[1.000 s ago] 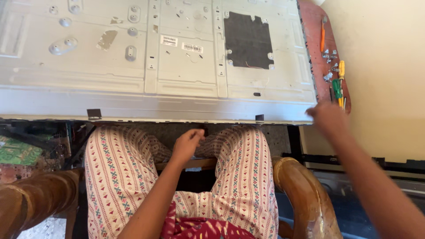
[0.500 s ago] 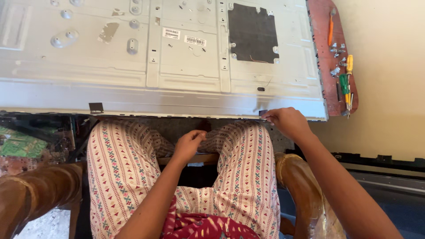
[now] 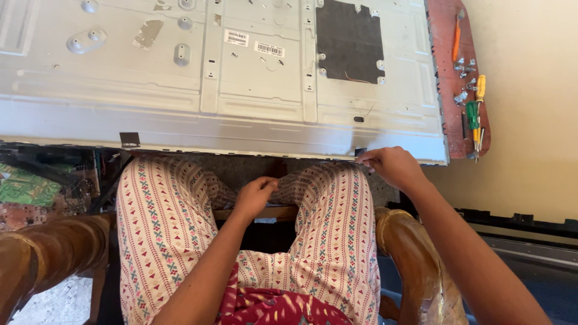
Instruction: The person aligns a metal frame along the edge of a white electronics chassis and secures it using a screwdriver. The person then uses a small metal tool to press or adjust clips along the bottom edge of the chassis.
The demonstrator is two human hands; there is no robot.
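Observation:
A large grey metal back panel [image 3: 180, 114] of a flat screen lies face down on a reddish table [image 3: 448, 78] in front of me. My right hand [image 3: 388, 165] is at the panel's near edge, fingers pinched on a small black tab by the lower right corner. My left hand [image 3: 256, 194] rests loosely curled between my knees, holding nothing, near the front of a wooden seat. A black square pad [image 3: 349, 39] sits on the panel's right part.
Screwdrivers with orange, yellow and green handles [image 3: 475, 108] and loose screws [image 3: 463, 66] lie on the table's right strip. Green circuit boards [image 3: 27, 189] lie on the floor at left. Brown wooden chair arms [image 3: 415, 253] flank my patterned trousers. A black frame strip [image 3: 530, 222] lies at right.
My right hand moved from the panel's right corner leftwards along the near edge to the black tab. The left hand stayed between my knees. The view shifted slightly.

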